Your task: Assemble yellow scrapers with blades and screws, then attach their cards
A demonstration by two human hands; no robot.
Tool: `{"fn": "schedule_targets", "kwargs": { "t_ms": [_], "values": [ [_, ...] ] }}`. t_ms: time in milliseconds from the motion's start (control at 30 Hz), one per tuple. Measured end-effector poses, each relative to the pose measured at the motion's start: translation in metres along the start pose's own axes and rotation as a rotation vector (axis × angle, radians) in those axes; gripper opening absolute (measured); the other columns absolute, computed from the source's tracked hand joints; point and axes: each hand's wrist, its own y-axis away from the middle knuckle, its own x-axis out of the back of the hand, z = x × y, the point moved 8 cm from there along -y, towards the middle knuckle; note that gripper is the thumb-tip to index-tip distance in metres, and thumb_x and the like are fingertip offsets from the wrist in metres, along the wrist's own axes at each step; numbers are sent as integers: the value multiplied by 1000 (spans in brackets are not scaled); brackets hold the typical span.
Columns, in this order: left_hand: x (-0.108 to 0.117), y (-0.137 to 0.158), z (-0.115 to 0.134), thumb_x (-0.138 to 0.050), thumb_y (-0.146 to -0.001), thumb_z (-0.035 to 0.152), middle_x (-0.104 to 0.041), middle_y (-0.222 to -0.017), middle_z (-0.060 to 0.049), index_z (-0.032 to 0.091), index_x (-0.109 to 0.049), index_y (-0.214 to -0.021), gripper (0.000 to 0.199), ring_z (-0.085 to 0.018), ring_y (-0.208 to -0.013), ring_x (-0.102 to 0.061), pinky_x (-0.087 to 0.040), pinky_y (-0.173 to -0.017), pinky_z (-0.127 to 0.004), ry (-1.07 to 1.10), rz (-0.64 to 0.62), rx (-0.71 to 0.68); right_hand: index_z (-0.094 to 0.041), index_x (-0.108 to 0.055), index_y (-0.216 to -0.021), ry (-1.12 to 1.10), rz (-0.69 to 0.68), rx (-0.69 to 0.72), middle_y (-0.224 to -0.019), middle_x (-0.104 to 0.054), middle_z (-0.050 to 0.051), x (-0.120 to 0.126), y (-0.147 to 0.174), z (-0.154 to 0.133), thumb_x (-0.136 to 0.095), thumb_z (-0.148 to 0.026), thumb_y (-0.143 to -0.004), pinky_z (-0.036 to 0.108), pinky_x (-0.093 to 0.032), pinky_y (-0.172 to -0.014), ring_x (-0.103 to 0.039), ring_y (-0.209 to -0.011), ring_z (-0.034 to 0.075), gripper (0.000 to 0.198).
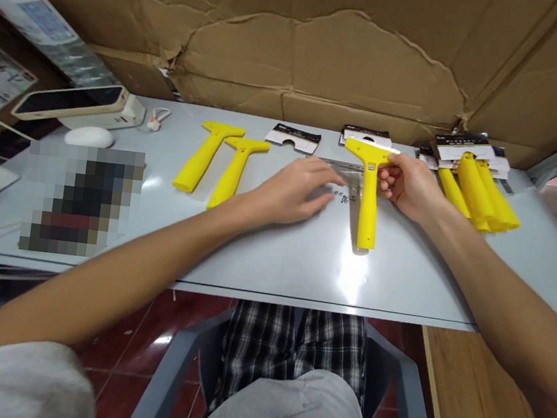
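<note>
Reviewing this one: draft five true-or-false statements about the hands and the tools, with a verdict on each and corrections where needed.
1. The right hand holds a yellow scraper near its wide head. True.
2. The left hand grips a scraper too. False: it holds no scraper.
3. Two other scrapers lie to the left of the left hand. True.
4. The cluster of scrapers at the right is blue. False: it is yellow.
5. A printed card lies beyond the left hand. True.

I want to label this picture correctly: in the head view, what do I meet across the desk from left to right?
White mouse, first loose yellow scraper, second loose yellow scraper, left hand, held yellow scraper, right hand, group of yellow scrapers.
</note>
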Motion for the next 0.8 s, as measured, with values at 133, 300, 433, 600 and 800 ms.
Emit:
{"fn": "schedule_targets", "kwargs": {
  "t_ms": [133,300,433,600,800],
  "values": [
    [-25,2,9,-51,-108,22,-78,-137,-12,22,-78,-131,35,-30,-131,-68,-50,-113,-51,40,-95,-112,-17,-58,-80,22,4,-2,-66,-53,0,-1,0,0,-65,-32,-94,21,-35,-45,-47,-51,7,22],
    [-16,-1,-8,-54,-106,21,-82,-118,-11,23,-85,-110,32,-31,-114,-71,-52,-104,-51,-22,-89,-78,-17,-57,-80,44,-3,2,-65,-54,1,-1,-1,0,-70,-40,-95,21,-37,-46,-47,-52,7,30],
    [-4,-2,-19,-58,-103,24,-80,-114,-12,23,-85,-115,29,-33,-112,-69,-51,-103,-54,-62,-47,-8,-19,-55,-80,57,-14,18,-64,-53,0,-2,-1,-1,-72,-44,-95,22,-36,-46,-47,-52,7,34],
    [-9,1,-12,-58,-105,28,-75,-119,-14,21,-82,-127,33,-32,-114,-67,-53,-101,-50,-56,-25,-46,-19,-55,-80,50,-26,22,-64,-54,0,-4,-2,0,-73,-45,-94,22,-36,-47,-47,-51,7,35],
    [-19,3,-6,-60,-105,33,-72,-114,-13,22,-82,-127,33,-32,-111,-64,-53,-101,-50,-53,-44,-71,-18,-56,-84,64,-39,35,-65,-54,-1,-5,-1,0,-73,-45,-94,21,-38,-48,-49,-52,6,34]
  ]
}}
